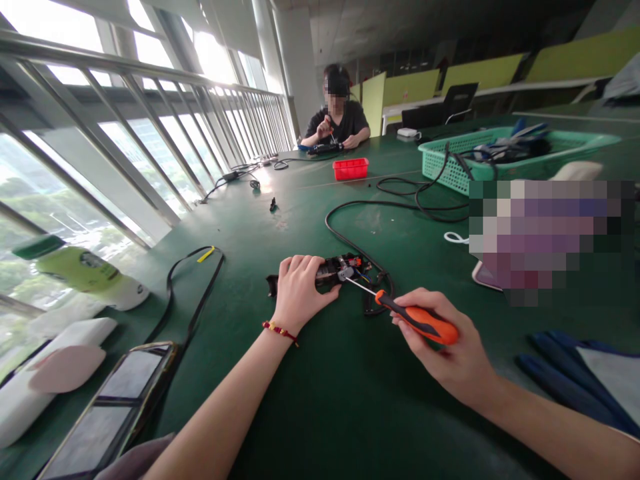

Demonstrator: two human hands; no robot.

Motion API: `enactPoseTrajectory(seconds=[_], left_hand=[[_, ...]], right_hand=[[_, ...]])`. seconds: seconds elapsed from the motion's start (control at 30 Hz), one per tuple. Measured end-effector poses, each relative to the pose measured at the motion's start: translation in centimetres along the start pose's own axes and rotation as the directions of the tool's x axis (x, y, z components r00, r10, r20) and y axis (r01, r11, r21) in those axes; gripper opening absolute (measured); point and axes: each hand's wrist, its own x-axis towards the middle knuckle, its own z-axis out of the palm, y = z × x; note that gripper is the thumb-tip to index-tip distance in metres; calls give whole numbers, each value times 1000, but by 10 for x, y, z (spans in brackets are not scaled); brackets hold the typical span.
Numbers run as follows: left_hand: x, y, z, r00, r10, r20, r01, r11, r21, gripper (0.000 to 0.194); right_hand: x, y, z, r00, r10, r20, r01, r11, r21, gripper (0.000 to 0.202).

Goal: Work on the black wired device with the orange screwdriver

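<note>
Near left, a phone lies aside, seemingly freeing room. The right hand closes its fingers round an orange screwdriver; the left hand, fingers curved partly open, grips the opened device on the table, presumably bracing it against the tip.

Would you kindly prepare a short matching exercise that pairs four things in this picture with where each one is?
1. orange-handled screwdriver
2. red container
3. yellow tag
4. dark device

A. on the black strap
B. gripped by the left hand
C. across the table, near the co-worker
D. in the right hand

Pairs: 1-D, 2-C, 3-A, 4-B
</note>
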Motion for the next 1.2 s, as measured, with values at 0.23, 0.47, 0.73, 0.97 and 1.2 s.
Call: enactPoseTrajectory(seconds=[0.23, 0.47, 0.73, 0.97, 1.2], left_hand=[[0, -1, 0, 1000, 8, 7, -8, 1000, -2, 33], [-1, -1, 1, 1000, 7, -4, -7, 1000, -5, 31], [1, 0, 0, 1000, 10, -7, -11, 1000, -24, 30], [1, -1, 0, 1000, 15, 0, -15, 1000, -14, 31], [1, 1, -3, 999, 45, 2, -45, 999, 2, 28]], right_hand=[[0, 0, 1, 1000, 17, -9, -17, 1000, -14, 23], [-1, 3, 1, 992, 115, -61, -116, 993, -25, 17], [-5, 5, 2, 992, 110, -68, -109, 994, 12, 20], [-4, 7, 2, 988, 140, -66, -140, 990, 2, 20], [-1, 4, -2, 995, 95, 15, -96, 994, 58, 16]])
